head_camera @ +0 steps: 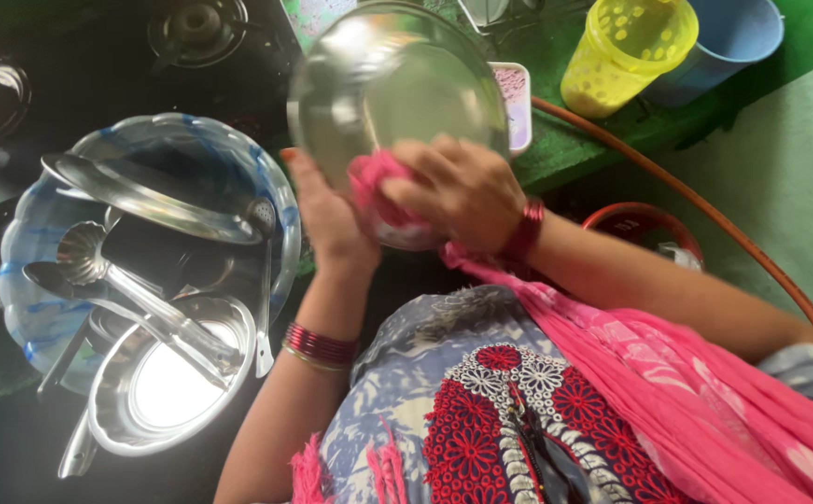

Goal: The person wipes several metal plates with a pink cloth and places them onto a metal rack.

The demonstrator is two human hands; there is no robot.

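A round steel plate (397,84) is tilted up in front of me, blurred by motion. My left hand (327,215) grips its lower left rim from behind. My right hand (458,191) presses a bunched pink cloth (378,196) against the plate's lower face. Red bangles circle both wrists. The pink cloth runs on as a scarf over my right arm and lap.
At my left a blue-and-white basin (38,308) holds steel plates, a ladle (89,257), spoons and a steel bowl (168,378). A dark gas stove (192,33) lies at the back. A yellow cup (626,51), a blue cup (733,33) and an orange hose (705,210) are at the right.
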